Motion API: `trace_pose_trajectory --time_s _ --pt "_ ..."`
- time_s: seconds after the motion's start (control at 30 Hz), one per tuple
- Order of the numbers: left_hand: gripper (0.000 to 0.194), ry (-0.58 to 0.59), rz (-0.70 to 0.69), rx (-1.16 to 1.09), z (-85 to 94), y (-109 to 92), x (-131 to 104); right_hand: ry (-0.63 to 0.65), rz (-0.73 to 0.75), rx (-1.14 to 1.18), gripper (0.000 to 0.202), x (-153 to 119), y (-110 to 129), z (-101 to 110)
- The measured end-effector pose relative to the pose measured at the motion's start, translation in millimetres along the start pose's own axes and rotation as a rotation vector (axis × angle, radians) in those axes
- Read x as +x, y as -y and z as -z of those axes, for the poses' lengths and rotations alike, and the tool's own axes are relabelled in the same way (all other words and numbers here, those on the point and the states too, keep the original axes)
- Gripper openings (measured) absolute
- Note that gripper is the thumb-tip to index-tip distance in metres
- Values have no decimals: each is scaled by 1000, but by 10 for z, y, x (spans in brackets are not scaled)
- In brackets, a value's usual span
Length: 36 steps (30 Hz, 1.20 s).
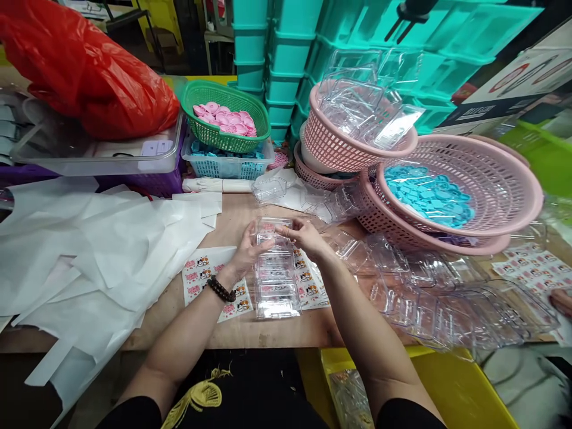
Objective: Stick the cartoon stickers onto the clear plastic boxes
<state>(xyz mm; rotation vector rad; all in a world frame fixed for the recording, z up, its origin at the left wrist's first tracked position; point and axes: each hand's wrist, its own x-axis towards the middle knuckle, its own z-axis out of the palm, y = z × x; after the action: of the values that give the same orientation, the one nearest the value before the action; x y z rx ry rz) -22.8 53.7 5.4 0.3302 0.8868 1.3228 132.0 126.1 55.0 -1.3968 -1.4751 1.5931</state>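
Head cam has us looking down at a clear plastic case (277,275) in the middle of the bench (201,330), long side running away from us, between two visible parts of printed sticker sheet (217,280) (one sheet or two, we honestly can't tell). Our left hand (248,249) is clamped on the case's left edge, thumb over the top, probably to keep it from sliding. Right hand (307,237) is at the far end, fingertips on or just above the plastic; whether they're pinching anything, we can't tell.

Stickers on both sides probably means short reaches for either hand. More clear plastic parts (438,310) sprawl to our right, likely left in easy reach, while the white paper (89,256) is heaped on the left, maybe to save room. Blue pieces (429,193) sit in a pink basket (500,185), presumably so they don't scatter. Someone else's hand (563,301) is at the right edge.
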Motion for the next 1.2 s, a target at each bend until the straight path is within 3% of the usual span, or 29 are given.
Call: trace_pose_trajectory --time_s 0.1,0.17,0.3,0.4,0.47,0.53,0.63,0.7,0.73,0.8,0.87,0.93,1.03,1.1,1.2 --pt "96 -11 59 92 23 -21 -26 -130 18 -11 56 64 24 -18" --pt "100 -24 40 105 39 -22 -23 -165 5 -141 54 131 36 -27" --pt "105 -32 -45 206 60 31 24 -131 -88 -401 51 281 39 -41" --pt "111 -118 -111 403 47 82 65 -123 -133 -473 53 354 52 -24" --pt "107 -167 -206 549 39 53 49 -124 -153 -539 54 365 84 -4" --pt "88 -170 -344 709 66 -69 -43 -146 -145 -606 53 330 139 1" --pt "59 -160 -537 1139 247 -392 -321 -309 44 -750 45 185 260 -93" --pt "62 -209 -517 1511 464 -608 -529 -346 302 -876 38 52 346 -268" --pt "68 -236 -452 1652 586 -690 -616 -276 434 -941 35 -12 383 -394" --pt "74 -260 -333 1806 818 -785 -729 37 586 -1082 34 -108 433 -709" --pt "79 -240 -312 1839 991 -801 -764 369 585 -1237 42 -146 442 -1056" --pt "81 -225 -351 1818 1089 -782 -756 545 524 -1349 48 -132 423 -1351" --pt "78 -255 -399 1763 1130 -786 -747 594 468 -1378 31 -80 407 -1546" --pt "65 -252 -422 1710 1125 -833 -768 605 442 -1372 22 -68 444 -1497" --pt "26 -175 -451 1593 1093 -931 -824 621 404 -1341 18 -114 561 -1294"
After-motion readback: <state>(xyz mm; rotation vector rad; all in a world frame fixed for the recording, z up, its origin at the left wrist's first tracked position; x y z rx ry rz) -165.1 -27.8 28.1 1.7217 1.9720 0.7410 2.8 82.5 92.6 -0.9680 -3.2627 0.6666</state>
